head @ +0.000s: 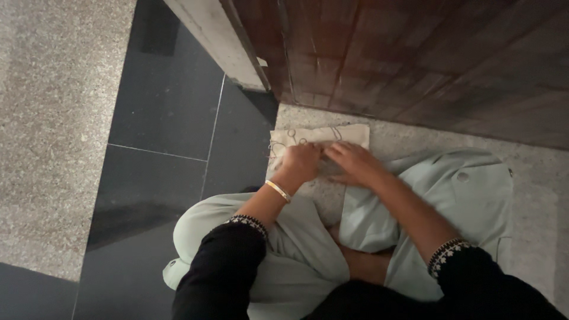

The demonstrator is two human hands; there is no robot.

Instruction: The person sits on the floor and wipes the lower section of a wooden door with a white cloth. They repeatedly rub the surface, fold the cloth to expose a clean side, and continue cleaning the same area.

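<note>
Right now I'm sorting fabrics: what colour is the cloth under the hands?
Cream cloth with thin line drawings, seen in the head view.

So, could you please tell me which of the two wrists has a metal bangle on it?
The left wrist, behind the left hand, wears the thin metal bangle. The right hand's wrist is bare up to the patterned black cuff.

**Tight at the door, open to the left**

The wooden door (427, 59) walls off everything just beyond the cream cloth (349, 135), no passage there. Left of the cloth, dark floor tiles (166, 118) lie open and wide. Right of it, speckled floor (533, 172) runs free beside the door. Near side of the cloth: folded knees in pale green fabric (474, 189) crowd in.
</note>
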